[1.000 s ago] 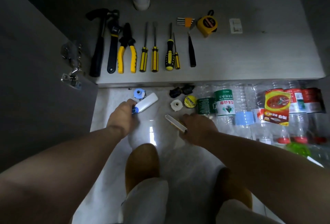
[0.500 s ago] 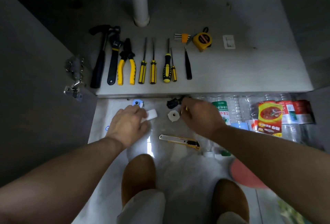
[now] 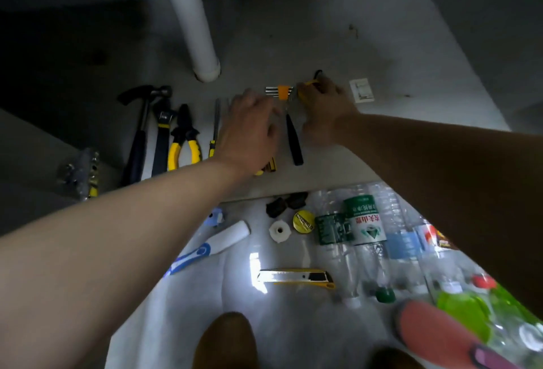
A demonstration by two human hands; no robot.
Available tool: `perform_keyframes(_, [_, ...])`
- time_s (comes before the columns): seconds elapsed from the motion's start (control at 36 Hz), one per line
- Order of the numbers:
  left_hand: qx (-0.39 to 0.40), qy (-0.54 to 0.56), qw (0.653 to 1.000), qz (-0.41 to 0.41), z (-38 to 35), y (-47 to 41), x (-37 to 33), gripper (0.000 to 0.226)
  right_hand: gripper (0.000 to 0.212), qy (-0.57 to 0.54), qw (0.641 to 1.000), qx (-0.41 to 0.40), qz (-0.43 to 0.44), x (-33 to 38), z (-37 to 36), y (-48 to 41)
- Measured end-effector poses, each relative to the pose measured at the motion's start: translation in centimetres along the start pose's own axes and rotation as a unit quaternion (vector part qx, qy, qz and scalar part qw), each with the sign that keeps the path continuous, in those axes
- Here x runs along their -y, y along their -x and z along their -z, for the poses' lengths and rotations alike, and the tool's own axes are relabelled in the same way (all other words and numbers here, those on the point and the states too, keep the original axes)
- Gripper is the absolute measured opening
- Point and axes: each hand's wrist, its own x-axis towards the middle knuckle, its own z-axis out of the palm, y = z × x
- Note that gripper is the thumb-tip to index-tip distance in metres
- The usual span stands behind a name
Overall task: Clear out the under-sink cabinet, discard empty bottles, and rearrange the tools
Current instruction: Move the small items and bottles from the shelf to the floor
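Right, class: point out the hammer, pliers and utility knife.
hammer (image 3: 135,146), head view, on its dark handle.
pliers (image 3: 184,124), head view, on its black head.
utility knife (image 3: 282,276), head view, on its metal body.

Leaning in with both bare arms stretched forward, forearms converging toward the tape measure (image 3: 304,88). Holding the left grip (image 3: 249,130) palm down just left of the tape measure, fingers loose and blurred, nothing in them. Curling the right grip (image 3: 326,112) over the tape measure, fingers wrapped on its yellow body, thumb tucked nearer.
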Motion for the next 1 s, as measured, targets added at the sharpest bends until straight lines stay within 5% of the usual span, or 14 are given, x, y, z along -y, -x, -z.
perform_keyframes(0.17, [0.088,-0.019,0.996,0.002,-0.5,-4.6,1.2,0.058,0.079,0.068,0.997,-0.026,0.007,-0.6,0.2,2.1])
perform_keyframes(0.36, [0.199,-0.043,0.979,-0.008,-1.3,-8.8,2.1,0.056,0.061,0.041,0.991,-0.122,0.03,-3.4,-1.8,5.8])
perform_keyframes(0.58, [0.144,-0.079,0.986,0.041,-1.2,-9.9,0.5,0.059,0.06,-0.101,0.983,-0.153,0.004,-4.9,-2.9,8.8])
perform_keyframes(0.83, [0.082,-0.066,0.992,0.071,-0.7,-8.6,-0.2,0.034,0.054,-0.261,0.947,-0.187,-0.03,-4.0,-2.9,11.4])
perform_keyframes(1.0, [0.035,0.042,0.997,0.061,2.7,-4.5,-2.1,0.008,0.052,-0.27,0.957,-0.086,0.063,-2.5,-2.5,13.8])
